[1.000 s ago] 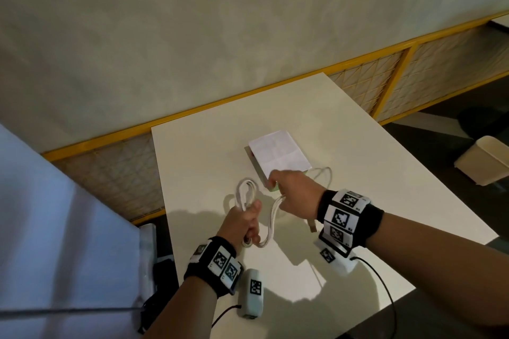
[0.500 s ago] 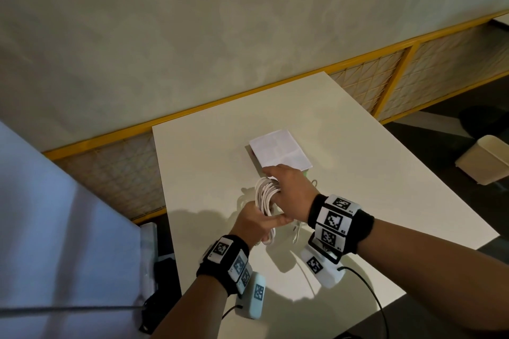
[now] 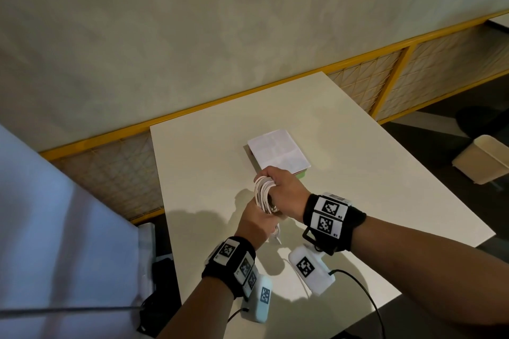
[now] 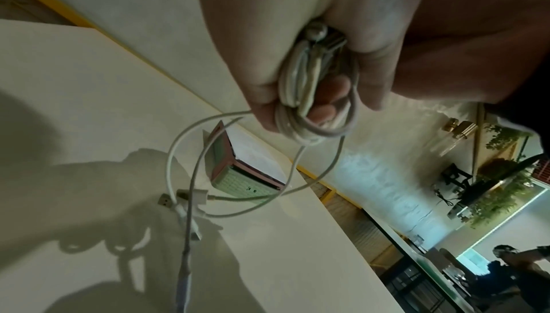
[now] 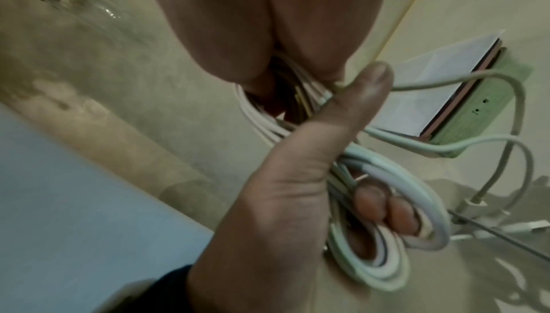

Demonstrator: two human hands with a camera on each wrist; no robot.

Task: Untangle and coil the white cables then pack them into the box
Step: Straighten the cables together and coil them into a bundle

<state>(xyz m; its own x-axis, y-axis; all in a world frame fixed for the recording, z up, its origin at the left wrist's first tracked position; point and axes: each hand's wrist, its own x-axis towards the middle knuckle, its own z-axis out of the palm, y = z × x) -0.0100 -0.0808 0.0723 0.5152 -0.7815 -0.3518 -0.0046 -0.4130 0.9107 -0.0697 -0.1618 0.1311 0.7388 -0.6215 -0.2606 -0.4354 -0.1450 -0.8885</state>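
Observation:
A coil of white cables (image 3: 263,192) is held upright a little above the white table (image 3: 371,173). My right hand (image 3: 283,191) grips its upper part and my left hand (image 3: 254,224) grips its lower part. In the left wrist view my left hand (image 4: 268,59) has its fingers curled round the coil (image 4: 297,96), and loose cable tails with USB plugs (image 4: 184,200) hang down to the table. The right wrist view shows my right hand (image 5: 268,35) above, my left hand (image 5: 297,177) thumb laid along the coil (image 5: 387,200). The green box (image 3: 301,173) sits just behind my hands, a white sheet (image 3: 278,151) lying on its top.
The table's near edge (image 3: 303,319) is close under my forearms and its left edge (image 3: 162,201) drops to the floor. A pale bin (image 3: 487,159) stands on the floor at right. A yellow-framed rail (image 3: 220,102) runs behind the table. A person (image 4: 520,264) stands far off.
The wide loose loop has been gathered into a tight coil. My right hand came in onto the coil's top, and my left hand shifted to its lower end.

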